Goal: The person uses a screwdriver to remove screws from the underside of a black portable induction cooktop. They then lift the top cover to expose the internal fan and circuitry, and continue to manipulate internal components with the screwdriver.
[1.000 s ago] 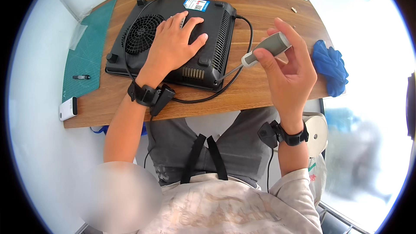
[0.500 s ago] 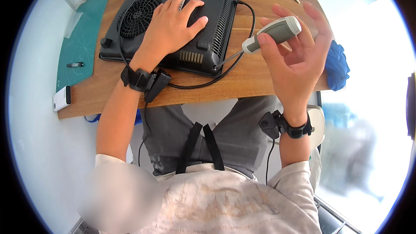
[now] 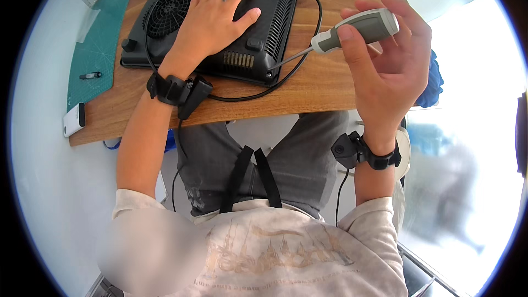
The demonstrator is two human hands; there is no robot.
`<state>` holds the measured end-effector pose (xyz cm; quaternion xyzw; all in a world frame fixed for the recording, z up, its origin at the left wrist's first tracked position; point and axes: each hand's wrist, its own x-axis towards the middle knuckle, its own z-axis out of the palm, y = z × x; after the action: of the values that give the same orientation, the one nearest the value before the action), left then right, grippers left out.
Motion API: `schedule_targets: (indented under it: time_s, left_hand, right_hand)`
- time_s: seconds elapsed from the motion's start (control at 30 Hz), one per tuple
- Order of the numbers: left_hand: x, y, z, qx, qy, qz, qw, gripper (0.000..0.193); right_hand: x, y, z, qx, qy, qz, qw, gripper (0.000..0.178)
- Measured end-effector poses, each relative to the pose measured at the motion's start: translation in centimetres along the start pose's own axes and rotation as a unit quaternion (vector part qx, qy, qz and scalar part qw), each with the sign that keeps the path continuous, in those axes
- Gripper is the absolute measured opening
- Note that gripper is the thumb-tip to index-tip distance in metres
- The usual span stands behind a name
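A black induction cooker (image 3: pixel 250 22) lies upside down on the wooden table, with its round fan grille, side vents and feet facing up. My left hand (image 3: pixel 214 25) rests on its underside with the fingers spread, holding nothing. In my right hand (image 3: pixel 393 60) is a grey-and-white screwdriver (image 3: pixel 366 26), its handle gripped between thumb and fingers. The thin shaft slants down to the cooker's near right corner. Its tip is at or just beside the screw (image 3: pixel 269 75) there; whether it touches cannot be made out.
A black power cord (image 3: pixel 308 63) loops around the cooker's right and near sides. To the left lie a green cutting mat (image 3: pixel 102 49), a black marker (image 3: pixel 91 76) and a white box-shaped device (image 3: pixel 73 120). Blue cloth (image 3: pixel 433 82) hangs at the table's right edge.
The screwdriver now leans flatter, its handle farther right with my right hand. Its tip has shifted slightly off the screw's centre. My left hand stays on the cooker. The view has shifted a little.
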<state>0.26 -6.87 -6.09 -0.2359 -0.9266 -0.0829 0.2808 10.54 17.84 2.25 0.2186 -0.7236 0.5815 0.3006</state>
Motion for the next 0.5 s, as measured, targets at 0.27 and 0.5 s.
schedule_targets:
  time_s: [0.27, 0.5]
  left_hand:
    - [-0.07, -0.1, 0.57, -0.004, 0.04, 0.012, 0.999, 0.042]
    - [-0.24, -0.35, 0.12, -0.007, 0.01, 0.004, 1.0, 0.045]
  right_hand:
    - [-0.27, 0.34, 0.01, -0.009, -0.019, -0.002, 1.0, 0.051]
    - [-0.28, 0.37, 0.32, -0.008, -0.026, 0.002, 1.0, 0.05]
